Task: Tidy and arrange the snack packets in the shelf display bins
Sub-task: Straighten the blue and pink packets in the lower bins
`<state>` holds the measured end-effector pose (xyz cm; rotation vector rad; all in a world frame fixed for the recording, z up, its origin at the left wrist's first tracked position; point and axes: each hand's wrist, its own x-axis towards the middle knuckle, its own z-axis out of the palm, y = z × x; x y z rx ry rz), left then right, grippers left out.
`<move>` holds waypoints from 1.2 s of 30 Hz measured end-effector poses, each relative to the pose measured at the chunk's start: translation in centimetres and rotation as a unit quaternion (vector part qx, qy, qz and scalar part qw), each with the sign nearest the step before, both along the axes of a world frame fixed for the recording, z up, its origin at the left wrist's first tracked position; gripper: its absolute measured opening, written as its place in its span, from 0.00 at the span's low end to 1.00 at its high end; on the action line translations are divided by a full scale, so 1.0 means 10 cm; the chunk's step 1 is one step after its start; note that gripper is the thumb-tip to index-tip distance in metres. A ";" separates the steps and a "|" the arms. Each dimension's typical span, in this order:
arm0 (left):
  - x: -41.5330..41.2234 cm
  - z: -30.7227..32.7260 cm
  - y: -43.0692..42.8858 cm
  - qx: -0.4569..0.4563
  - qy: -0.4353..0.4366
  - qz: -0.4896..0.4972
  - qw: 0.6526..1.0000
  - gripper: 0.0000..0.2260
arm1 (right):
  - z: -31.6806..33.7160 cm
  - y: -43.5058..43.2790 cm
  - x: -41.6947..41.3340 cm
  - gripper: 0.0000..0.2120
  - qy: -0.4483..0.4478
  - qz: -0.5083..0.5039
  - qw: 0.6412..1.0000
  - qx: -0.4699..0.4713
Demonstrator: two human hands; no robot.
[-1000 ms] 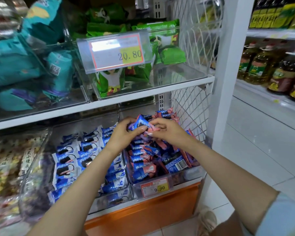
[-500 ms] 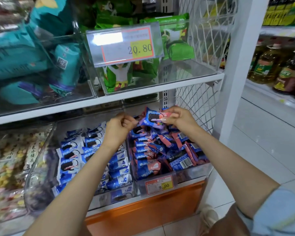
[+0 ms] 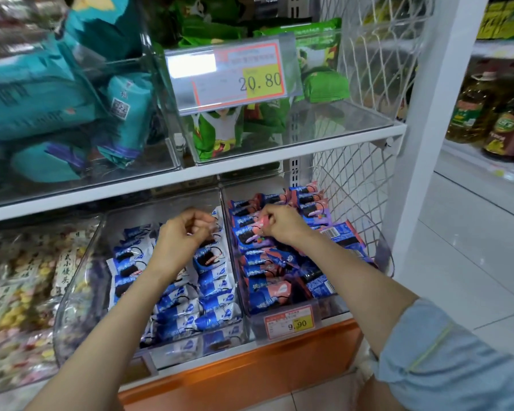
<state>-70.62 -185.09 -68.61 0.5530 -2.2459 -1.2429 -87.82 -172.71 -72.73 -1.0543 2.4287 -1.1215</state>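
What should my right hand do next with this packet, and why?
Probably lower the pink-and-blue packet pinched in your right hand into the right bin, lined up with the neat back rows; it matches that bin's packets and is held over them.

The right arm (image 3: pixel 353 271) wears a pale-blue sleeve (image 3: pixel 457 366) with a yellow-green line.
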 end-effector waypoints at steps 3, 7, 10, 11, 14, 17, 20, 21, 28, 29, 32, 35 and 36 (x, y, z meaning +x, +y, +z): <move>0.04 0.01 -0.03 -0.001 -0.001 -0.004 1.000 0.10 | -0.05 -0.05 0.01 0.14 0.051 -0.027 0.998 0.028; 0.06 0.01 -0.02 -0.016 -0.005 -0.013 1.000 0.09 | -0.03 -0.06 0.03 0.20 0.152 -0.043 0.986 0.051; 0.05 0.01 -0.03 -0.020 -0.009 -0.014 1.000 0.09 | 0.02 -0.06 0.06 0.15 0.162 -0.005 0.985 0.050; 0.05 0.01 -0.03 -0.019 -0.009 -0.014 1.000 0.09 | 0.03 -0.05 0.07 0.15 0.150 0.013 0.987 0.050; 0.03 0.02 -0.01 -0.022 -0.010 -0.014 1.000 0.10 | 0.02 -0.06 0.11 0.17 0.155 0.047 0.984 0.076; 0.01 0.02 0.03 -0.016 -0.013 -0.022 1.000 0.11 | -0.02 -0.10 0.12 0.17 0.180 0.035 0.980 0.080; -0.02 0.01 0.05 -0.011 -0.012 -0.021 1.000 0.12 | -0.05 -0.11 0.10 0.17 0.163 0.023 0.985 0.059; -0.02 0.02 0.06 -0.011 -0.012 -0.021 1.000 0.12 | -0.07 -0.11 0.09 0.17 0.152 0.021 0.987 0.052; -0.04 0.03 0.14 -0.011 -0.010 -0.038 0.999 0.11 | -0.07 0.00 0.02 0.15 0.083 0.042 0.995 0.023; -0.04 0.03 0.15 -0.014 -0.010 -0.040 0.999 0.10 | -0.07 0.03 0.00 0.14 0.071 0.048 0.996 0.016; -0.08 0.03 0.17 -0.017 -0.008 -0.053 0.998 0.09 | -0.01 0.20 -0.05 0.13 0.017 0.035 0.999 -0.029; -0.13 0.03 0.23 -0.015 -0.006 -0.076 0.997 0.08 | 0.10 0.41 -0.11 0.13 -0.022 0.015 0.997 -0.066; -0.15 0.03 0.27 -0.016 -0.010 -0.085 0.996 0.08 | 0.14 0.50 -0.13 0.12 -0.027 0.008 0.997 -0.073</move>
